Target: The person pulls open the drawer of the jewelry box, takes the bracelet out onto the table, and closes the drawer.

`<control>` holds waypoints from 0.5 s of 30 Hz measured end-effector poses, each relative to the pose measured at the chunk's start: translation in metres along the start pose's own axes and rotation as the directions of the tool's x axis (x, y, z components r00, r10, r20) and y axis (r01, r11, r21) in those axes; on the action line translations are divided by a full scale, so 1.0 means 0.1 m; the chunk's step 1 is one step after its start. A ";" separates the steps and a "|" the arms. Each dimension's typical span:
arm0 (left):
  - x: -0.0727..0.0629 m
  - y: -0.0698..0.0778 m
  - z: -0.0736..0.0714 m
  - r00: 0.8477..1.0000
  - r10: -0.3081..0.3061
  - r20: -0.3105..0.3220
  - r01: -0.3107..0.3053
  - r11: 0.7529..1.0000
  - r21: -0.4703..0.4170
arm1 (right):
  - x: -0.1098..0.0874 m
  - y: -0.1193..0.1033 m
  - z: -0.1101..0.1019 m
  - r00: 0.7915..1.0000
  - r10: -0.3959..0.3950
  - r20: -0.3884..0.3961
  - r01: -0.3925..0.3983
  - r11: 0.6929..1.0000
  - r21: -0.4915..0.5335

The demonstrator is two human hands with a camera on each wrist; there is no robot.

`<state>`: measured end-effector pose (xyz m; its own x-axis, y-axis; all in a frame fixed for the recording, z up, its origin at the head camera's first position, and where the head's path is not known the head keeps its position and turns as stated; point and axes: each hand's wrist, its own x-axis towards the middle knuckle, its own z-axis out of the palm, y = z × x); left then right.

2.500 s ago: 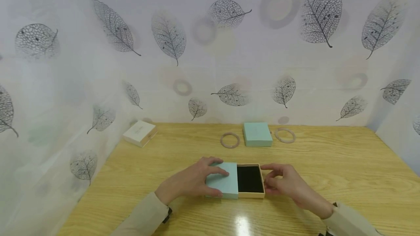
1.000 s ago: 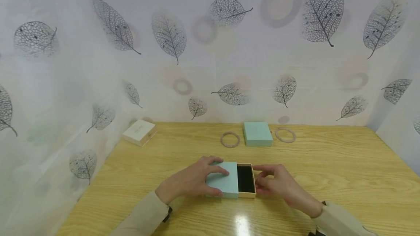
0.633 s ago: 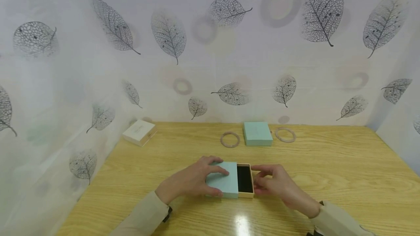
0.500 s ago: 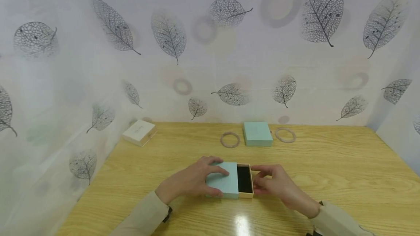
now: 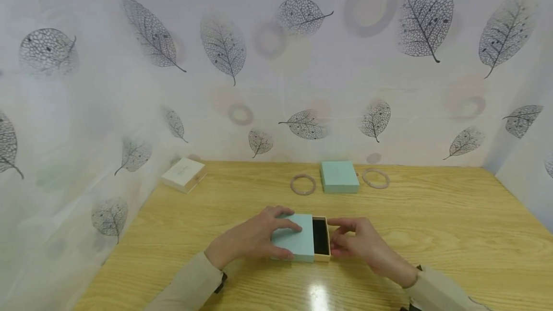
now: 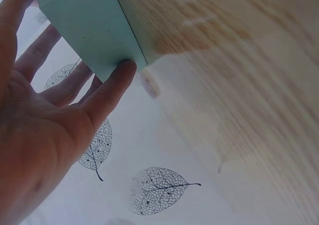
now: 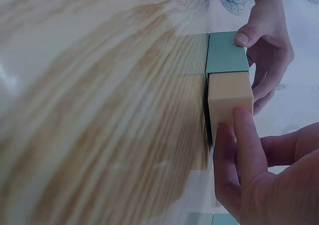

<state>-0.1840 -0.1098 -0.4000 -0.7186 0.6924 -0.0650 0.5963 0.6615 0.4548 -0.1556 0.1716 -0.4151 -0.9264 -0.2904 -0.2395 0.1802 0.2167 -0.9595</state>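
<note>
A light blue drawer-style gift box sits on the table in front of me. My left hand holds its outer sleeve, thumb on the near side and fingers spread over the top. In the left wrist view the thumb presses the sleeve's side. Out of the sleeve's right end sticks a cream inner drawer with a black lining. Fingertips of my right hand rest against the drawer's end face, the index finger reaching to its far corner. Part of the sleeve is hidden under the left hand.
At the back of the wooden table stands a second light blue box. A pinkish bangle lies left of it, another bangle right of it. A white box sits at the back left, beside the leaf-patterned curtain.
The inner drawer has slid left into the sleeve, so less of the black lining shows. My right hand has moved left with it. The left hand has stayed in place.
</note>
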 end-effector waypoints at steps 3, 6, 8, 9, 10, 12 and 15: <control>0.00 0.00 0.00 1.000 0.001 0.000 -0.001 1.000 -0.004 | 0.00 0.01 0.00 1.000 -0.003 0.005 0.003 1.000 -0.004; 0.00 0.00 0.00 1.000 0.002 -0.001 -0.002 1.000 -0.008 | 0.01 0.01 0.01 1.000 0.003 0.008 -0.003 1.000 -0.009; 0.00 0.00 0.00 1.000 0.001 -0.002 -0.001 1.000 -0.004 | 0.02 0.01 0.02 1.000 0.008 0.004 -0.008 1.000 -0.009; 0.00 0.00 0.00 1.000 0.001 -0.002 -0.001 1.000 -0.002 | 0.02 0.00 0.02 1.000 0.011 0.003 -0.011 1.000 -0.008; 0.00 0.00 0.00 1.000 0.001 -0.002 -0.001 1.000 -0.002 | 0.01 0.00 0.03 1.000 0.014 -0.001 -0.014 1.000 -0.007; 0.00 0.00 0.00 1.000 0.002 -0.002 -0.002 1.000 -0.002 | 0.01 -0.01 0.04 1.000 0.020 -0.009 -0.020 1.000 -0.004; 0.00 0.00 0.00 1.000 0.003 -0.005 -0.003 1.000 -0.002 | 0.01 -0.02 0.06 1.000 0.028 -0.013 -0.028 1.000 -0.001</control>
<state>-0.1839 -0.1097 -0.4003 -0.7184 0.6931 -0.0588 0.5982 0.6587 0.4565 -0.1550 0.1652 -0.4138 -0.9254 -0.2719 -0.2639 0.2053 0.2258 -0.9523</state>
